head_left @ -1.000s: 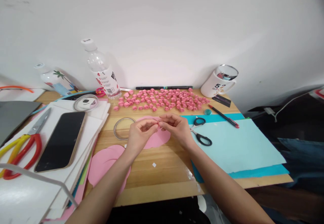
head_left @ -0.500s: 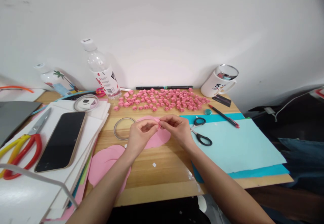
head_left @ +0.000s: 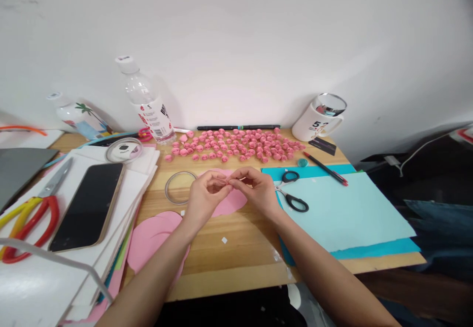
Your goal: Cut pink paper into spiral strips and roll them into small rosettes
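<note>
My left hand (head_left: 204,196) and my right hand (head_left: 254,189) meet fingertip to fingertip above the middle of the wooden desk (head_left: 236,248). Both pinch one tiny pink paper piece (head_left: 228,182), mostly hidden by the fingers. Under the hands lies a pink paper disc (head_left: 231,201). A second pink disc (head_left: 155,238) lies by my left forearm. Several small pink paper roses (head_left: 236,146) are spread in rows along the back of the desk. A clear tape ring (head_left: 180,187) lies just left of my left hand.
Black scissors (head_left: 291,194) lie on light blue paper sheets (head_left: 351,213) at the right. A phone (head_left: 88,204) and red-yellow scissors (head_left: 25,218) rest on white sheets at the left. Two bottles (head_left: 146,103), a white mug (head_left: 320,117), pens and a tape roll (head_left: 123,150) stand behind.
The fingertips of both hands have shifted slightly against each other around the pink piece. The view has moved a touch; everything on the desk lies as before.
</note>
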A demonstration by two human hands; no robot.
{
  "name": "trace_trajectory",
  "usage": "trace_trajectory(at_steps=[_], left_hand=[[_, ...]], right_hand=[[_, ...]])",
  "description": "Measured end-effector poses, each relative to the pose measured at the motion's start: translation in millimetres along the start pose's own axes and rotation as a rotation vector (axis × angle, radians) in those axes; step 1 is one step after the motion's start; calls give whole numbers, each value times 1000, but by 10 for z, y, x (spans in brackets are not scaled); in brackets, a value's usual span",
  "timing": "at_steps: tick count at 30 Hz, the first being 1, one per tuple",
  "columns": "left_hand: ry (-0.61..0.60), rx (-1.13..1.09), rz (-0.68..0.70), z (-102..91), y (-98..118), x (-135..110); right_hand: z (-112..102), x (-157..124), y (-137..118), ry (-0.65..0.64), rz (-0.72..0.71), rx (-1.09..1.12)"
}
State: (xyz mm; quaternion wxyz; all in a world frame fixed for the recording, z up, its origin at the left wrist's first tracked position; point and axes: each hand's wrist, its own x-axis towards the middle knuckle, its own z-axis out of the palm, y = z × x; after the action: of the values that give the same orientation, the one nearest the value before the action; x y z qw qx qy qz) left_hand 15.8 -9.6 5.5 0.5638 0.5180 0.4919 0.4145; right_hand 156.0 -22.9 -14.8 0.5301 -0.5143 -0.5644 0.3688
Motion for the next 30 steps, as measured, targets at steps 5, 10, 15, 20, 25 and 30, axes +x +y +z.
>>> trace_trajectory(at_steps=[5, 10, 15, 20, 25, 30], left_hand=[[-37, -15, -46, -6, -26, 9], [51, -204, -153, -30, -52, 30], [-27, -539, -283, -46, -20, 44], [-78, -643, -413, -27, -23, 37], [-69, -639, -450, -10, -48, 30], [-64, -660, -411, -8, -50, 38]], right_hand=[[6, 12, 10, -8, 41, 53], [1, -16, -16, 8, -154, -43], [41, -94, 63, 58, -459, -424], [92, -122, 111, 105, -548, -626], [119, -116, 108, 173, -681, -692], [98, -127, 137, 150, -664, -714]])
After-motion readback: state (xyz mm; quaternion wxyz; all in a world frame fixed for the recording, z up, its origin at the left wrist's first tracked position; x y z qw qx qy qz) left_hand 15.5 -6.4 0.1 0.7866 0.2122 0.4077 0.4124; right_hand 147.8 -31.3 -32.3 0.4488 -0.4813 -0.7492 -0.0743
